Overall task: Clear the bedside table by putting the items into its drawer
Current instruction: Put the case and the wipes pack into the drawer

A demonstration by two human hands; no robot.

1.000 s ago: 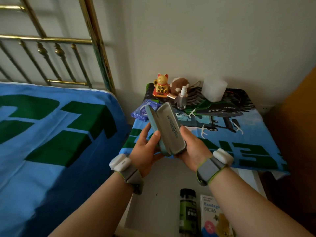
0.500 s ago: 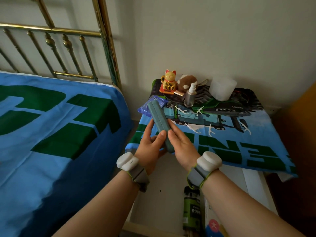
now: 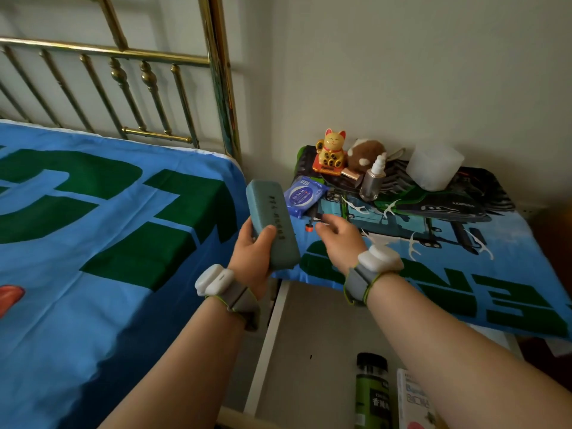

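Head view: the left hand [image 3: 251, 258] grips the closed glasses case [image 3: 272, 218] near its lower end, thumb [image 3: 268, 232] laid over the top face and fingers wrapped beneath. The case hangs in the air above and just beyond the left wall of the open drawer [image 3: 268, 335]. Its long axis runs up and away from the drawer, the far end leaning left, so the drawer floor lies below, nearer the person, and a little to the right of the grip. I judge the left hand must drop and draw back to set it in. The right hand [image 3: 340, 243] holds nothing, fingers loosely bent, over the cloth [image 3: 464, 292] beyond the drawer's far edge. It is the nearer hand to what remains on the bedside table [image 3: 507, 339]. Beyond the drawer are a blue wipes pack [image 3: 305, 195], a spray bottle [image 3: 373, 181] and a gold cat figure [image 3: 332, 150]. Small dark print runs along the case lid, too fine to read, and the wipes pack's white print is equally unclear. Inside the drawer, at its near right, stand a green bottle [image 3: 371, 394] with Chinese characters and a white box [image 3: 410, 400] whose blue word seems to begin "Band". Big green letters cross the cloth.
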